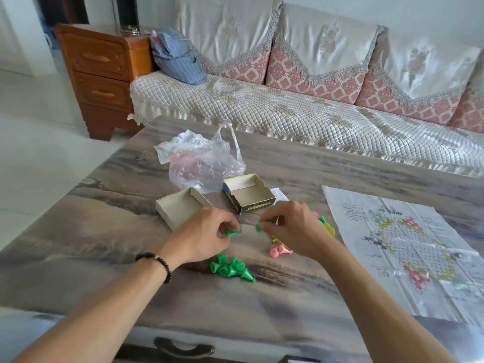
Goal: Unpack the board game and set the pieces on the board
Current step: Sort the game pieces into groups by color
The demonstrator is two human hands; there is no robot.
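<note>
green pieces (231, 269), a small heap of cone-shaped pawns, lie nearest on the table (110, 226), just below and between both sets of fingers, closer to the left hand (201, 237). most lie tipped on their sides, points facing various ways.

left hand: fingers curled, pinching one green piece (232, 233) at the tips; its long axis runs roughly sideways, pointing toward the right hand (293, 229). right hand: fingers curled, pinching another green piece (259, 227) at its leftward fingertips. the two held pieces sit apart, a small gap between them.

under and right of the right fingers: mixed loose pieces, pink pieces (279, 250) just below the palm, yellow and green ones (327, 225) past the knuckles. likely sorting by colour; judgement only.

paper board (408, 247) lies unfolded well to the right of the right hand, creased, no pieces on it that i can make out. the right hand is the nearer one for any carry to the board; green heap would go rightward across the mixed pile.

containers, beyond the fingers: box tray (248, 192), open, looks empty inside. box lid (180, 208) beyond the left fingers, open side up, nothing seen in it. plastic bag (207, 163) behind both, crumpled; reddish shapes show through it but are unclear.
</note>
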